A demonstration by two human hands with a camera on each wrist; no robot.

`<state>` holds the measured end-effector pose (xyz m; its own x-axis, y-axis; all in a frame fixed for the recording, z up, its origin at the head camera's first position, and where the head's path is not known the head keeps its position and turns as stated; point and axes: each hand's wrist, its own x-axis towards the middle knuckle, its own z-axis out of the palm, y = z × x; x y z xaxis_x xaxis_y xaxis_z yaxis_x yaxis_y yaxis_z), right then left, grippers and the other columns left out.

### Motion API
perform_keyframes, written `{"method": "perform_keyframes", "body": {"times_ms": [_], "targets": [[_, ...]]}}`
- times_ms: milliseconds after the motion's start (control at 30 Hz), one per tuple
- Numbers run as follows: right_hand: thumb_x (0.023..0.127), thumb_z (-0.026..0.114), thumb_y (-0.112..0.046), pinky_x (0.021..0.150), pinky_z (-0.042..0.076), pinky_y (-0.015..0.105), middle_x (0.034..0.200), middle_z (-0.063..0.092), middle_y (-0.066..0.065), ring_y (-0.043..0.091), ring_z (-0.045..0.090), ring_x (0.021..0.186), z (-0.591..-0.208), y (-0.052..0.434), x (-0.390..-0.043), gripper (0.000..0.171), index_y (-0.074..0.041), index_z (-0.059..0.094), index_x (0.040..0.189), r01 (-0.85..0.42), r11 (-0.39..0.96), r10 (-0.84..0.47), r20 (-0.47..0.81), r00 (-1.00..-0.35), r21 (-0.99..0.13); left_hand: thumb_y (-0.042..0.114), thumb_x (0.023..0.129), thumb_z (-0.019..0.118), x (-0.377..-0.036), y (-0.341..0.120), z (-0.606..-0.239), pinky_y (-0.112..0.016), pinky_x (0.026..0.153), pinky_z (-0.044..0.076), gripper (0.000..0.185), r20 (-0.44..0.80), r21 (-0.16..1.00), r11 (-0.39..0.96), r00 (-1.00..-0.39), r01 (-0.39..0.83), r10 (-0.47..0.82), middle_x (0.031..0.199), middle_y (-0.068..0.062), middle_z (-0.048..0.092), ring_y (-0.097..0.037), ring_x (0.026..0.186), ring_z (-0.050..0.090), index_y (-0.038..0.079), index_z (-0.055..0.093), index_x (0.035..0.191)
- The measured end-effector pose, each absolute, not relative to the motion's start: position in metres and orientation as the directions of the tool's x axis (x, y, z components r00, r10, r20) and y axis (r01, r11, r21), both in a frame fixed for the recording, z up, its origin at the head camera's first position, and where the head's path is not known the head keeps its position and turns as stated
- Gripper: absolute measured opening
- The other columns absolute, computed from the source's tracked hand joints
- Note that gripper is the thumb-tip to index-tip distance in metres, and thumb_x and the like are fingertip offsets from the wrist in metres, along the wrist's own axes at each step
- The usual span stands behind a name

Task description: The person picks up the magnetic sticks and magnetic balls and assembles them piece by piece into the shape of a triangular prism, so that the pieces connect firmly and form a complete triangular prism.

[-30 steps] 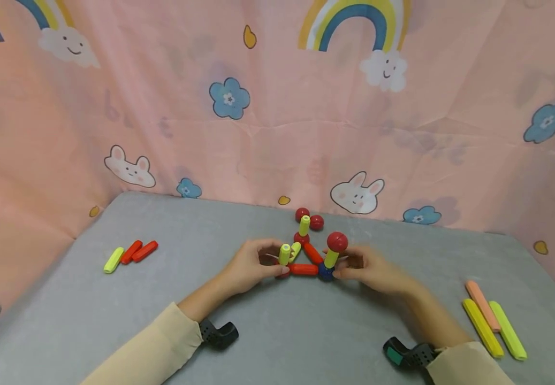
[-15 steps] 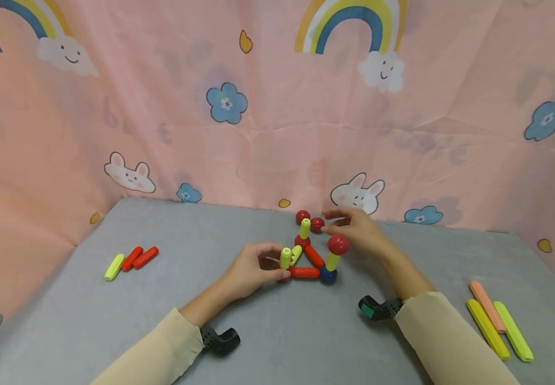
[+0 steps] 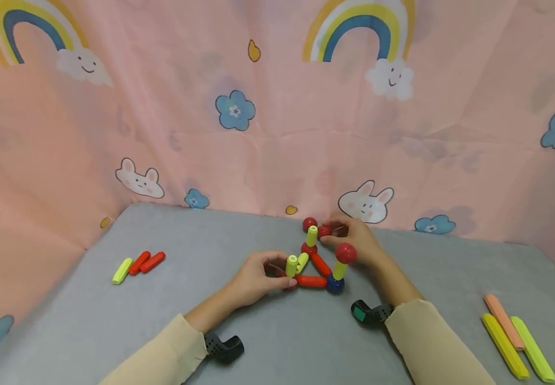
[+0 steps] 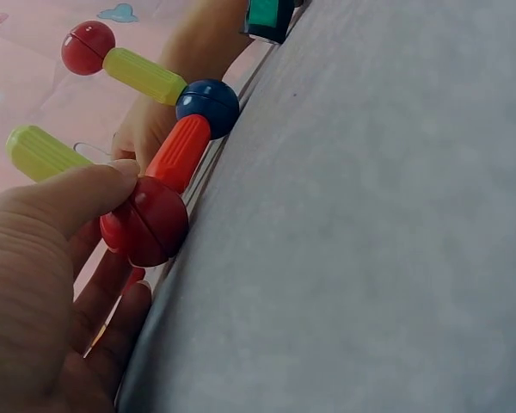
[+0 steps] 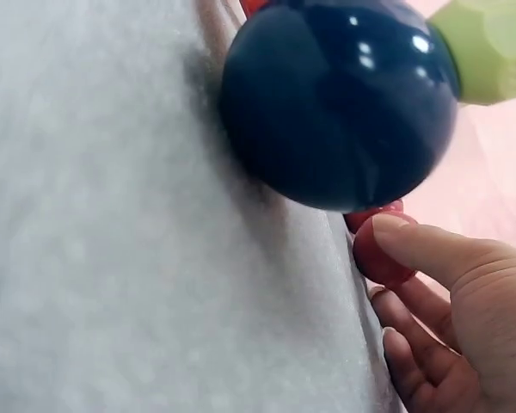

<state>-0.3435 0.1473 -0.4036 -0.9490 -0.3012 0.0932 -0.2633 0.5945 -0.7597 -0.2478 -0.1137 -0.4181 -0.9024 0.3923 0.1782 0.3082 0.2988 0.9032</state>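
The right hand [image 3: 356,243] has left the near corner of the little frame, where a second ago it rested by the dark blue glossy ball [image 3: 335,284], and now reaches across to the far side, its fingertips [image 5: 408,239] pinching a loose red plastic ball [image 3: 324,231] that lies on the grey felt table [image 3: 161,321] just behind the frame's far corner; the wrist view shows the thumb pressed on that ball with the other fingers curled beneath. This suggests the hand is fetching a ball for one of the bare post tops. The left hand [image 3: 258,275] has stayed put, thumb and fingers gripping the red ball at the left corner [image 4: 146,222] beneath an upright lime-green ribbed rod [image 3: 291,265]. Outward from there, red rods [image 3: 312,280] form a flat triangle, a second lime rod rises from the blue ball to a red ball cap [image 3: 346,252], and a third post [image 3: 311,235] stands at the far corner beside another loose red ball [image 3: 309,223]. Spare short rods [image 3: 138,262] lie well to the left, long pastel sticks [image 3: 513,342] at the right edge. Whether the pinched ball is lifted or on the felt is hard to tell; the blue ball fills the right wrist view and hides most of the frame, and the left palm covers the lower half of the left wrist view.
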Motion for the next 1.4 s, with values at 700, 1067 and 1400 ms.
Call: {"method": "perform_keyframes", "body": {"times_ms": [700, 1067, 1400], "targets": [[0.095, 0.071, -0.032, 0.093, 0.054, 0.02, 0.127, 0.068, 0.011, 0.027, 0.067, 0.113, -0.345, 0.138, -0.326, 0.044, -0.011, 0.062, 0.133, -0.312, 0.378, -0.34, 0.183, -0.922, -0.872, 0.014, 0.085, 0.08, -0.25, -0.115, -0.417, -0.022, 0.084, 0.054, 0.034, 0.204, 0.891, 0.3, -0.892, 0.34, 0.404, 0.106, -0.012, 0.074, -0.014, 0.095, 0.066, 0.006, 0.072, 0.117], [0.094, 0.072, -0.022, 0.094, 0.055, 0.027, 0.129, 0.067, 0.013, 0.028, 0.065, 0.119, -0.354, 0.134, -0.326, 0.041, -0.01, 0.062, 0.132, -0.319, 0.337, -0.421, 0.161, -0.893, -0.886, 0.013, 0.085, 0.081, -0.25, -0.115, -0.416, -0.022, 0.083, 0.054, 0.034, 0.191, 0.892, 0.312, -0.897, 0.329, 0.398, 0.106, -0.012, 0.074, -0.012, 0.094, 0.066, 0.006, 0.071, 0.117], [0.1, 0.063, -0.027, 0.091, 0.056, 0.022, 0.133, 0.065, 0.009, 0.022, 0.067, 0.115, -0.36, 0.136, -0.328, 0.044, -0.005, 0.058, 0.138, -0.314, 0.269, -0.422, 0.182, -0.888, -0.91, 0.014, 0.085, 0.081, -0.25, -0.115, -0.416, -0.023, 0.085, 0.054, 0.034, 0.188, 0.896, 0.303, -0.895, 0.325, 0.404, 0.107, -0.011, 0.074, -0.012, 0.095, 0.066, 0.006, 0.072, 0.117]]}}
